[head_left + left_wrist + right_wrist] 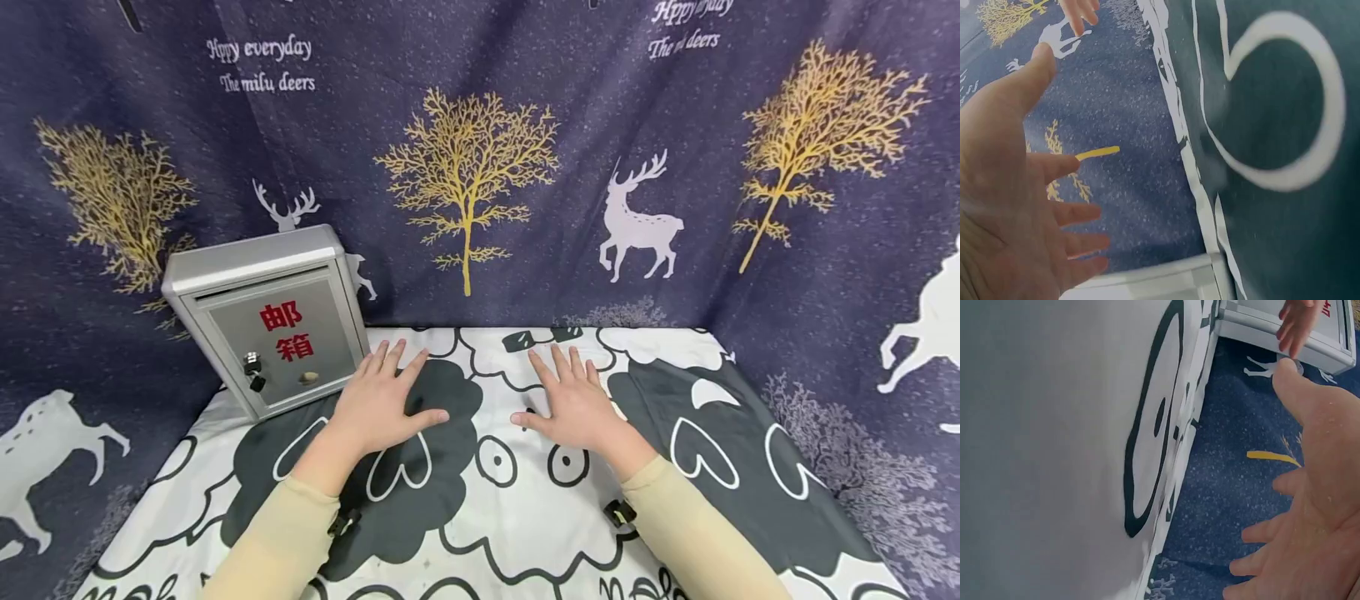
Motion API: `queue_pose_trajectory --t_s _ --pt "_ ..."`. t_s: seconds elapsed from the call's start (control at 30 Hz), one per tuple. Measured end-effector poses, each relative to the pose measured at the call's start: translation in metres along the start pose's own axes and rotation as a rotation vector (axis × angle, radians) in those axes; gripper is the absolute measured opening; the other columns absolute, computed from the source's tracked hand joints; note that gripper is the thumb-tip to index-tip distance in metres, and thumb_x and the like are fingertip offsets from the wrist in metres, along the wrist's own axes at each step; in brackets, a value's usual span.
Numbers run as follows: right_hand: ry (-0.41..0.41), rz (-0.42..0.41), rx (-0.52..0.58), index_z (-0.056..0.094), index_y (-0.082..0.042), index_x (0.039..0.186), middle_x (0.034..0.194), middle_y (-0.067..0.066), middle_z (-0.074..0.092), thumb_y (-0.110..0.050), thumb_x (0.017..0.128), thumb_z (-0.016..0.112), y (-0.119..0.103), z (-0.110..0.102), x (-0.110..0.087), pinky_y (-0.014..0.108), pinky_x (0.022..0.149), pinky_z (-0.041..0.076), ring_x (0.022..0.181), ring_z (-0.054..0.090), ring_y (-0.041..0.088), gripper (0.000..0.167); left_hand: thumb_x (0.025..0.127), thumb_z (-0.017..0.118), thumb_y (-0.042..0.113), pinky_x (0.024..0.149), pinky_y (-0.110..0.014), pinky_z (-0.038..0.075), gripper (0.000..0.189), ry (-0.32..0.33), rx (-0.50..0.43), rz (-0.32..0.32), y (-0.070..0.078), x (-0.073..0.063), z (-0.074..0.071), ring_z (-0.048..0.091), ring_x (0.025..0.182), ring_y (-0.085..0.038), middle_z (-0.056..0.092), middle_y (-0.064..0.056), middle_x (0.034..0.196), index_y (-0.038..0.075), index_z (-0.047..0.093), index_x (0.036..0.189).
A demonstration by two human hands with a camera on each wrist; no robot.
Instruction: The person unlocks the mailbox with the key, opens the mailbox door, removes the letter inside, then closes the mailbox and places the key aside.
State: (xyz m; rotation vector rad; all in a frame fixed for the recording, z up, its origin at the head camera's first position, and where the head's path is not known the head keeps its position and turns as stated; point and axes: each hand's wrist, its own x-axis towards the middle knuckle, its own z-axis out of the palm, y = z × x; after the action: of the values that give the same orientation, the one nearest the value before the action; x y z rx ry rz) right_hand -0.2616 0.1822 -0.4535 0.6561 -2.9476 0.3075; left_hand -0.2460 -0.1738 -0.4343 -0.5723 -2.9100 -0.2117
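Note:
My left hand (pixel 378 408) hovers palm down over the cloth with fingers spread and nothing in its grasp, close to the right side of a silver metal mailbox (pixel 330 304). Red Chinese characters mark the mailbox's front door, and a small lock (pixel 252 363) with a black piece hanging from it sits at the door's left. Farther right, my right hand (pixel 577 408) is also spread and holds nothing. From the left wrist, the left hand (pixel 1010 169) shows its straight fingers; the right wrist view has the right hand (pixel 1322 481) likewise extended, with the mailbox (pixel 1260 328) beyond.
A white cloth (pixel 525 517) with black cartoon sheep covers the table. Behind it and along both sides hangs a dark blue curtain (pixel 540 275) printed with gold trees and white deer. The mailbox stands at the table's back left, near the curtain.

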Motion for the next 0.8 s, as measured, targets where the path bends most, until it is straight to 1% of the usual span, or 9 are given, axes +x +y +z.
queue_pose_trajectory --t_s 0.1,0.17,0.23,0.3,0.43,0.6,0.7,0.73,0.8 --pt "-0.003 -0.016 0.015 0.021 -0.017 0.180 0.181 0.030 0.015 -0.085 0.098 0.059 -0.004 0.001 0.005 0.080 0.129 0.015 0.165 0.011 0.058 0.113 0.094 0.058 0.091 0.132 -0.065 0.028 0.110 0.028 -0.008 0.018 -0.008 -0.006 -0.007 0.025 0.166 -0.048 0.030 -0.023 0.179 0.019 0.039 0.175" --pt "-0.011 -0.024 0.030 0.019 -0.018 0.180 0.181 0.029 0.016 -0.085 0.098 0.059 -0.007 0.000 0.010 0.079 0.129 0.016 0.166 0.012 0.057 0.114 0.095 0.059 0.090 0.130 -0.064 0.033 0.109 0.056 -0.010 0.025 -0.015 -0.010 -0.011 0.034 0.163 -0.046 0.036 -0.023 0.177 0.017 0.042 0.174" --pt "-0.017 -0.035 0.054 0.017 -0.019 0.181 0.181 0.029 0.018 -0.086 0.099 0.058 -0.011 0.000 0.016 0.079 0.129 0.017 0.166 0.014 0.056 0.114 0.095 0.062 0.087 0.126 -0.065 0.038 0.106 0.095 -0.011 0.024 -0.022 -0.015 -0.016 0.042 0.159 -0.046 0.043 -0.022 0.174 0.014 0.046 0.172" --pt "-0.029 -0.045 0.091 0.015 -0.021 0.181 0.182 0.028 0.018 -0.085 0.099 0.059 -0.016 -0.001 0.023 0.078 0.129 0.017 0.166 0.015 0.055 0.113 0.096 0.065 0.084 0.123 -0.066 0.041 0.104 0.127 -0.024 0.011 -0.030 -0.020 -0.021 0.048 0.155 -0.046 0.048 -0.022 0.171 0.013 0.048 0.170" --pt "-0.035 -0.070 0.132 0.013 -0.023 0.181 0.181 0.026 0.021 -0.082 0.100 0.061 -0.025 -0.003 0.035 0.075 0.131 0.019 0.166 0.020 0.053 0.111 0.100 0.067 0.077 0.120 -0.068 0.043 0.097 0.166 -0.053 -0.026 -0.045 -0.032 -0.031 0.052 0.151 -0.046 0.052 -0.022 0.167 0.012 0.050 0.169" --pt "-0.013 -0.115 0.110 0.015 -0.020 0.181 0.179 0.024 0.029 -0.078 0.102 0.062 -0.040 -0.004 0.050 0.072 0.130 0.025 0.166 0.027 0.047 0.108 0.101 0.070 0.070 0.117 -0.068 0.045 0.090 0.247 -0.063 -0.057 -0.064 -0.048 -0.039 0.057 0.146 -0.045 0.059 -0.022 0.159 0.008 0.055 0.164" --pt "0.000 -0.133 0.121 0.017 -0.018 0.181 0.177 0.023 0.033 -0.077 0.103 0.063 -0.053 -0.005 0.059 0.070 0.130 0.028 0.164 0.032 0.044 0.107 0.102 0.074 0.063 0.109 -0.070 0.050 0.081 0.310 -0.073 -0.076 -0.077 -0.060 -0.043 0.062 0.138 -0.045 0.066 -0.021 0.150 0.008 0.060 0.160" --pt "0.006 -0.140 0.131 0.019 -0.018 0.180 0.177 0.023 0.035 -0.076 0.103 0.063 -0.057 -0.005 0.062 0.069 0.130 0.030 0.164 0.033 0.043 0.107 0.102 0.075 0.061 0.104 -0.069 0.052 0.078 0.333 -0.078 -0.083 -0.081 -0.064 -0.044 0.065 0.133 -0.044 0.069 -0.020 0.145 0.008 0.061 0.158" --pt "0.016 -0.162 0.133 0.020 -0.017 0.180 0.176 0.022 0.037 -0.076 0.104 0.061 -0.065 -0.004 0.069 0.067 0.129 0.032 0.163 0.035 0.042 0.105 0.101 0.078 0.054 0.091 -0.065 0.058 0.068 0.401 -0.085 -0.090 -0.089 -0.072 -0.048 0.072 0.119 -0.040 0.075 -0.015 0.132 0.009 0.068 0.151"
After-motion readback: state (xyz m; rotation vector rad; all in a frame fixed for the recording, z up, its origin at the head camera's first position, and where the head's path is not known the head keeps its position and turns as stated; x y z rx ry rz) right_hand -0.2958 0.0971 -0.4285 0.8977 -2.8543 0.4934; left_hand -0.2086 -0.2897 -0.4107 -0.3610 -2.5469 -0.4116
